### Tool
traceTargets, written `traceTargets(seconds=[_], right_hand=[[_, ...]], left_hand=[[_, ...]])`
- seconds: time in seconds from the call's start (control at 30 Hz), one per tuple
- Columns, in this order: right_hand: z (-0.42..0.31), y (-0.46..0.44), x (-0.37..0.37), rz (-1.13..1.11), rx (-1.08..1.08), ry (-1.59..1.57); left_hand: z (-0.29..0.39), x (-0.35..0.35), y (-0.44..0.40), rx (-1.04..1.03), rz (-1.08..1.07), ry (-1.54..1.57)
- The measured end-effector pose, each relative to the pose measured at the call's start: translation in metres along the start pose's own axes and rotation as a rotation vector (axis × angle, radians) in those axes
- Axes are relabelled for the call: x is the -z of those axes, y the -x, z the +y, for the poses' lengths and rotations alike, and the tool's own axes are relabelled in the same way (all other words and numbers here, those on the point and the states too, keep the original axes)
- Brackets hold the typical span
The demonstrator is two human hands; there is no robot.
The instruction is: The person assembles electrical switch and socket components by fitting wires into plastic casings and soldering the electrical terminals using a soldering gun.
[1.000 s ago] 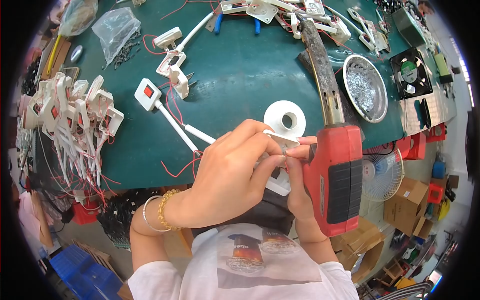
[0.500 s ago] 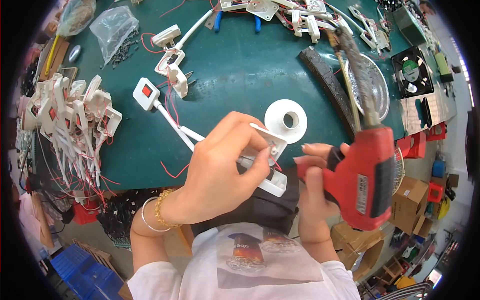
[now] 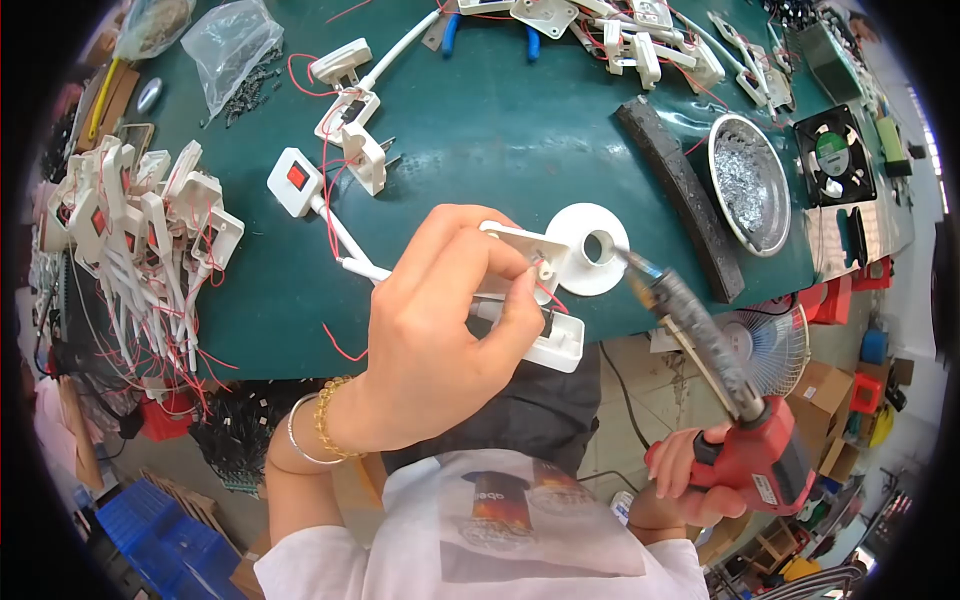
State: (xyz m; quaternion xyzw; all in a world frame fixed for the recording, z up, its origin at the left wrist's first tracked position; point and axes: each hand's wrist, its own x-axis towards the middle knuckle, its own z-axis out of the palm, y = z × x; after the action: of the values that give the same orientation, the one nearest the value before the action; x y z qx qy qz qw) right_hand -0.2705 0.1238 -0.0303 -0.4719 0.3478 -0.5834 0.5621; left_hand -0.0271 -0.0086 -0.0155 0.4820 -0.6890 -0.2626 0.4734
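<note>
My left hand (image 3: 440,325) is closed in a pinch by an opened white plastic housing (image 3: 560,343), its thumb and fingertip at a thin red wire (image 3: 556,300). The palm hides part of the housing and its white stem. In my right hand (image 3: 688,475) is a red soldering gun (image 3: 775,460), gripped by its handle, its dark barrel slanting up and left. The tip lies over the edge of a white round flanged piece (image 3: 577,283) behind the housing. Left of it lies a white stem with a red-switch head (image 3: 294,180).
A dark bar (image 3: 680,200) and a metal bowl (image 3: 781,205) with silvery bits are at the right, beside a black fan (image 3: 833,155). Many white switch assemblies (image 3: 150,225) are heaped at the left. Blue-handled pliers (image 3: 450,35) lie at the back.
My right hand has lowered and moved right, swinging the soldering gun's barrel from upright to slanting left, its tip now close to the housing. My left hand stays nearly in place.
</note>
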Motion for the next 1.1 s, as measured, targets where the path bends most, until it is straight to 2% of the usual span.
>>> traceTargets(seconds=[0.07, 0.23, 0.47, 0.57, 0.63, 1.1], right_hand=[[0.002, -0.002, 0.001, -0.046, 0.031, 0.007], [-0.010, -0.004, -0.017, 0.119, -0.185, 0.124], [-0.005, -0.006, -0.016, 0.110, -0.197, 0.085], [-0.001, -0.006, -0.016, 0.115, -0.121, 0.006], [-0.005, -0.007, -0.016, 0.117, -0.222, 0.052], [-0.005, -0.003, -0.023, 0.154, -0.235, 0.087]], left_hand=[[-0.002, -0.002, 0.001, -0.016, 0.009, -0.013], [-0.002, -0.007, 0.002, -0.074, 0.044, -0.069], [-0.005, -0.009, 0.003, -0.114, 0.054, -0.102], [-0.006, -0.010, 0.003, -0.141, 0.063, -0.109], [-0.005, -0.010, 0.003, -0.144, 0.061, -0.115], [-0.008, -0.012, 0.004, -0.176, 0.089, -0.130]])
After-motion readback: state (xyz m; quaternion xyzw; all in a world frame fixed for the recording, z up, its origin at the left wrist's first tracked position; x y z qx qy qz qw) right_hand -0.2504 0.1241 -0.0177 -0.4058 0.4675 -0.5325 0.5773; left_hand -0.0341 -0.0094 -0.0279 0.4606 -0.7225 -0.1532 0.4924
